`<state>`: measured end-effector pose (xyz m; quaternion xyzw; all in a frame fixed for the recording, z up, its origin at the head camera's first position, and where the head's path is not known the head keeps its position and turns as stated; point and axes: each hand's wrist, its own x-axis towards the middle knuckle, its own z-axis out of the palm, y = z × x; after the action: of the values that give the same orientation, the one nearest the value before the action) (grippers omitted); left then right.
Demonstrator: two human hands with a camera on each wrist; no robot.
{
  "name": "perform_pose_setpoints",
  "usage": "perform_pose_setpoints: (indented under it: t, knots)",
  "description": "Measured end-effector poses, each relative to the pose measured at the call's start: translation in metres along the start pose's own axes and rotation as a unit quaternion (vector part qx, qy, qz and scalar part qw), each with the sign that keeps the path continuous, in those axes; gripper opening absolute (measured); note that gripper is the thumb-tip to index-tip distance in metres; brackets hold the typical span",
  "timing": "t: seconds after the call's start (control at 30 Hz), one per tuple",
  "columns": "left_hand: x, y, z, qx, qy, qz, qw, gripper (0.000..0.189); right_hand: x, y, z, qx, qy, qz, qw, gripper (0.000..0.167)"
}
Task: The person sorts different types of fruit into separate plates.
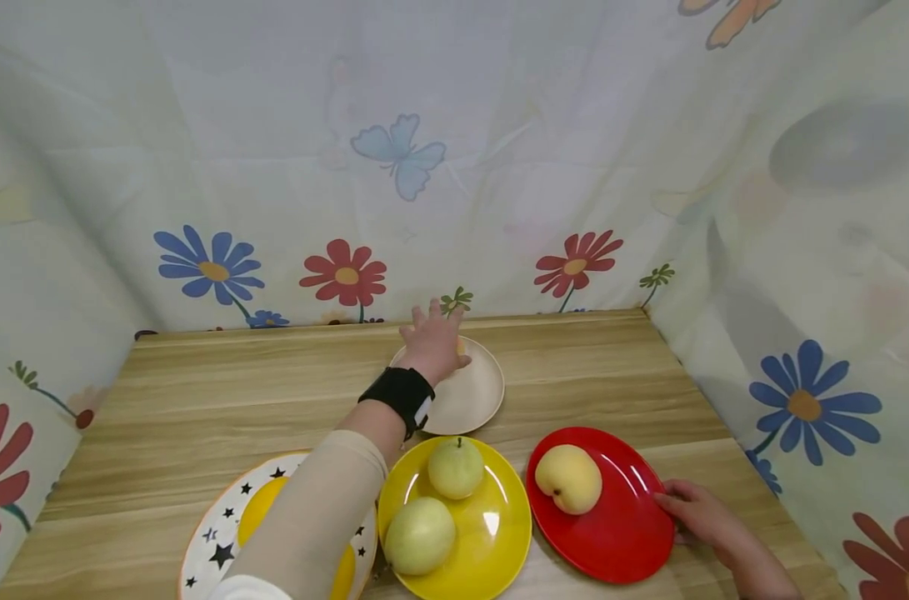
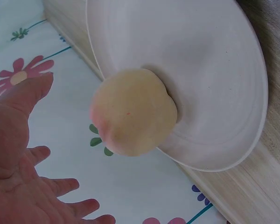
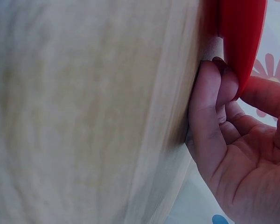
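My left hand (image 1: pixel 433 343) reaches over the white plate (image 1: pixel 472 392) at the back of the table, its fingers spread. In the left wrist view a pale peach (image 2: pixel 133 112) with a pink flush sits on that plate, and the left hand (image 2: pixel 18 172) is beside it, not touching. At the right, my right hand (image 1: pixel 697 512) pinches the rim of a red plate (image 1: pixel 626 542), thumb on top and fingers beneath. On the red plate lies a yellow peach (image 1: pixel 569 479). The right wrist view shows the curled fingers (image 3: pixel 206 102) under the red rim.
A yellow plate (image 1: pixel 499 550) at the front middle bears two green pears, a smaller one (image 1: pixel 456 468) and a larger one (image 1: pixel 420 536). To its left, a white star-patterned plate (image 1: pixel 207 517) with yellow fruit is partly hidden by my left forearm. Flowered cloth (image 1: pixel 274 167) surrounds the wooden table (image 1: pixel 274 392).
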<state>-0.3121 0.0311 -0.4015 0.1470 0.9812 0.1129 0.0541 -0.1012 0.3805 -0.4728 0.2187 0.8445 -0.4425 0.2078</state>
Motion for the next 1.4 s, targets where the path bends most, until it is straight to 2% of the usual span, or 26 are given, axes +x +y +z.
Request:
perform_pose_setpoints:
  t: [0.2,0.43,0.67,0.93,1.1,1.23,1.4]
  knots:
    - [0.006,-0.003,0.005,-0.021,-0.002,0.012,0.9997,0.083,-0.001,0.0,-0.001,0.002,0.002,0.004,1.0,0.036]
    - [0.013,-0.002,0.018,-0.01,0.001,0.019,0.9998,0.077,0.0,0.001,0.001,0.003,0.006,0.004,1.0,0.036]
    - [0.019,0.002,0.037,-0.028,-0.013,0.023,0.9993,0.071,0.0,0.007,0.002,0.007,0.014,0.025,0.9996,0.033]
    - [0.03,-0.005,0.054,-0.025,0.007,0.013,0.9996,0.072,0.002,0.003,0.002,0.002,0.019,0.008,0.9998,0.037]
    - [0.029,-0.011,0.058,-0.033,0.009,0.001,0.9994,0.069,0.001,0.003,0.004,0.005,0.016,0.007,0.9998,0.035]
    - [0.028,-0.01,0.06,-0.045,0.009,-0.004,0.9989,0.061,0.001,0.004,0.003,0.007,0.014,0.004,0.9999,0.034]
    - [0.026,-0.005,0.059,-0.016,-0.006,-0.014,0.9998,0.059,0.003,0.005,0.002,0.008,0.013,0.002,0.9999,0.033]
